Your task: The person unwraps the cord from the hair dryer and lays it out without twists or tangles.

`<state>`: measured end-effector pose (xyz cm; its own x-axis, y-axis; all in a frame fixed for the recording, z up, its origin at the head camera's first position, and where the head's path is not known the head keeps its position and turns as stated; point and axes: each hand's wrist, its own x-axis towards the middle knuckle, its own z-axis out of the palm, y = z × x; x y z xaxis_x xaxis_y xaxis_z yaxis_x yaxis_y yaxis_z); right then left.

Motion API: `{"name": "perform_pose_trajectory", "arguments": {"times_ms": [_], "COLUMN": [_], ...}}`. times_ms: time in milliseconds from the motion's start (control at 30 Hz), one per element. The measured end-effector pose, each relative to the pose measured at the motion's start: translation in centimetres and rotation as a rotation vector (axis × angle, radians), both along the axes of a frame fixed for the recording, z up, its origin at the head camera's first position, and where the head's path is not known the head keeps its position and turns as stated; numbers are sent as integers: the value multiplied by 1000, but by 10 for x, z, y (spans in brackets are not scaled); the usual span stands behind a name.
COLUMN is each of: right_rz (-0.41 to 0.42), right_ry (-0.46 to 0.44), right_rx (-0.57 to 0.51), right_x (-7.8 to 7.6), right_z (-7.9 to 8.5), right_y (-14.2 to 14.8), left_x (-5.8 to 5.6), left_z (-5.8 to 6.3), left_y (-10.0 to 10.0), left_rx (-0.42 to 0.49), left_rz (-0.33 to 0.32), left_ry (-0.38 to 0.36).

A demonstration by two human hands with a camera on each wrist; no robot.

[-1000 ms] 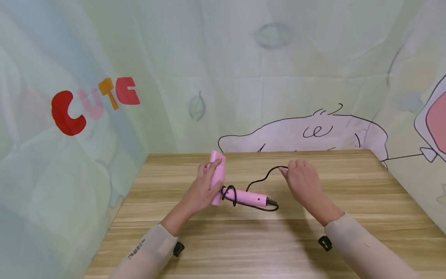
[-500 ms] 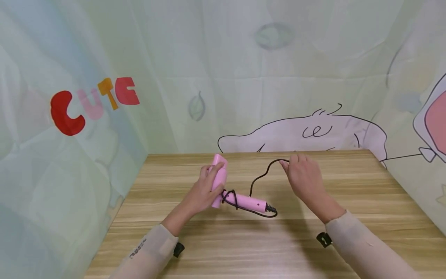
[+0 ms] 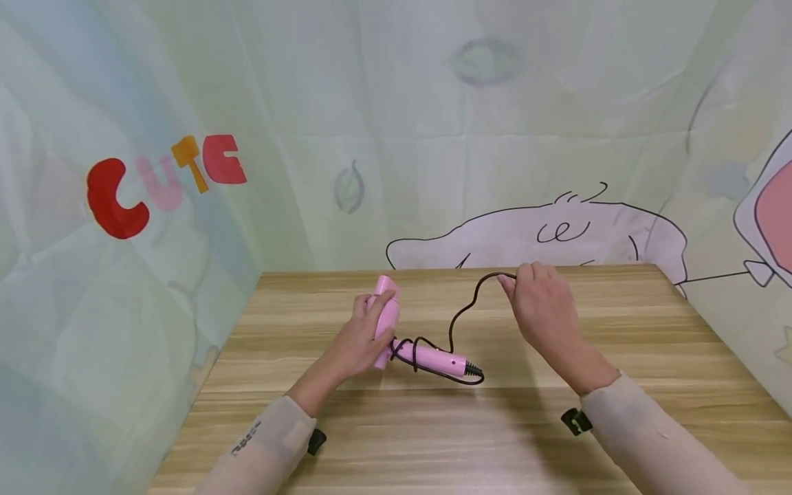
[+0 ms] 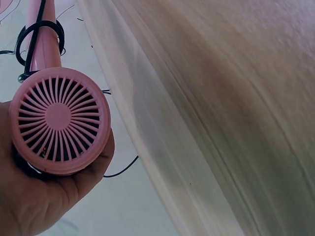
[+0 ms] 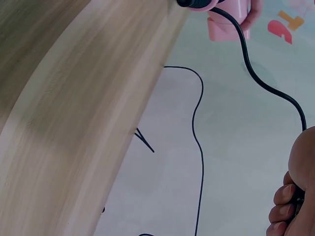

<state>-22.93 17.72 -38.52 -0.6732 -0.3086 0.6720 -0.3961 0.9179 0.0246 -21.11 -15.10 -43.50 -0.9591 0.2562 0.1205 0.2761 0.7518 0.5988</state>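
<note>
My left hand (image 3: 359,342) grips the barrel of a pink hair dryer (image 3: 388,320), held above the table with its handle (image 3: 433,359) pointing right. The round slotted intake grille (image 4: 58,117) faces the left wrist camera, fingers wrapped behind the body. A black power cord (image 3: 460,316) winds in loops about the handle, and a loop hangs by the ribbed strain relief (image 3: 473,369). From the handle the cord rises in a curve to my right hand (image 3: 544,302), whose curled fingers (image 5: 283,211) hold its end. The dark piece inside that fist is mostly hidden.
A wood-grain table (image 3: 433,440) lies under both hands. Behind it and at the left hangs a pale printed curtain (image 3: 371,103) with coloured letters and a cartoon figure. Its lower part meets the table's back edge. Each wrist carries a small black device (image 3: 577,421).
The right hand has moved up and slightly right, drawing the cord into a taller curve. The dryer's handle has tipped a little downward while the left hand keeps its grip.
</note>
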Motion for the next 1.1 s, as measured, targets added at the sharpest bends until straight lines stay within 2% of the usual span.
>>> {"name": "perform_pose_trajectory", "arguments": {"times_ms": [233,400,733,1100], "right_rz": [26,51,68,80], "right_ry": [32,34,24,31], "right_rx": [-59,-77,-104,-110], "right_x": [5,11,16,19], "right_z": [10,14,14,10], "right_y": [-2,-4,-3,3], "left_x": [-2,-5,-12,-17], "left_z": [0,-3,-4,-9], "left_y": [-1,-1,-4,-9], "left_rx": [-24,-30,-36,-39], "left_rz": [20,64,159,183], "left_ry": [3,2,28,54]}}
